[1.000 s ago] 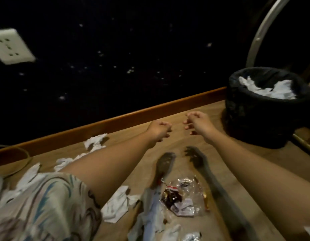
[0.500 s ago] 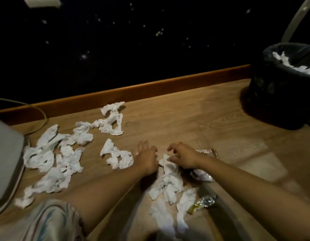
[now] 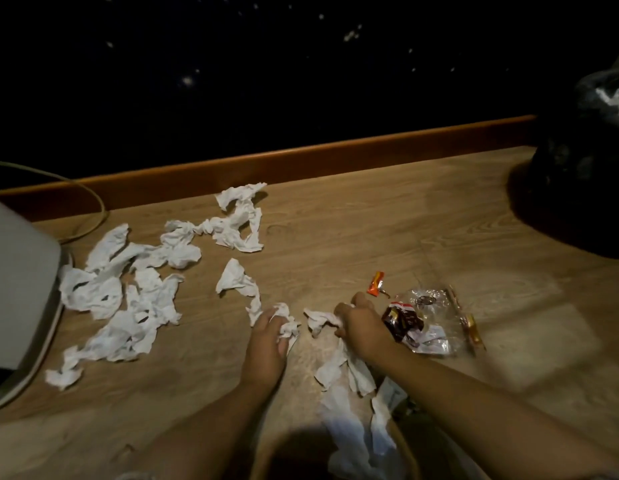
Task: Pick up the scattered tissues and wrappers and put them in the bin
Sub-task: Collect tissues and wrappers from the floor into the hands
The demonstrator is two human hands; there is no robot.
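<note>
Each hand (image 3: 268, 332) (image 3: 360, 322) grips a crumpled tissue (image 3: 287, 322).

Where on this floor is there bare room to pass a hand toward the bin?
Bare wood lies between the orange wrapper and the bin, along the baseboard. It is crowded on the left with tissues and around both hands, left hand, right hand.

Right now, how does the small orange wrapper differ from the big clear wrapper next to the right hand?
The small orange wrapper is opaque, bright and narrow; the big clear wrapper is see-through, crinkled and spread much wider. The small orange wrapper lies alone nearer the wall; the big clear wrapper lies against a dark brown wrapper. Both lie loose on the wooden floor, untouched.
</note>
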